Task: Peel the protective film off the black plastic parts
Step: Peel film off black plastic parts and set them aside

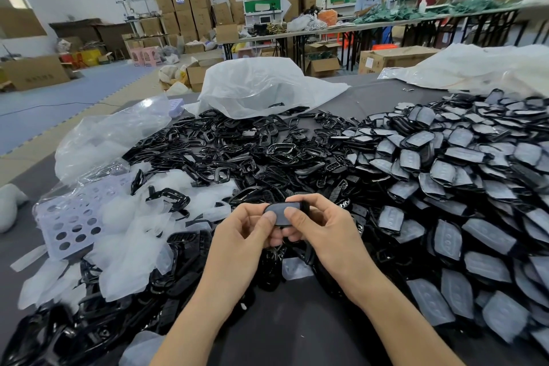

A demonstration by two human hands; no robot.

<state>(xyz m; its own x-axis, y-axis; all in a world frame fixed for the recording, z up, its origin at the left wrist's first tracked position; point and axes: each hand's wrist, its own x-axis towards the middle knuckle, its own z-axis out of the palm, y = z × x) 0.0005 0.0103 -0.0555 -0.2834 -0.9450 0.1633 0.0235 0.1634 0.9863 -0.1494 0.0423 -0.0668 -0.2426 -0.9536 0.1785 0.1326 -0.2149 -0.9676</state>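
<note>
Head view: left hand (246, 230) and right hand (325, 229) both pinch one black part (279, 211) at near centre. Thumbs sit on its filmed face, long axis running left-right between them, so both are equally near. Count: one part held. Filmed pile (463, 187) on the right and peeled film heap (133, 235) on the left are too many to count.

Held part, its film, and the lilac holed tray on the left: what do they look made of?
Held part: black plastic, seemingly hard; the bare rim looks smooth and slightly glossy.
Film: thin cloudy plastic sheet, matte; the black shows through as grey.
Lilac tray: likely moulded plastic, matte, with rows of round holes; foam cannot be ruled out.
</note>
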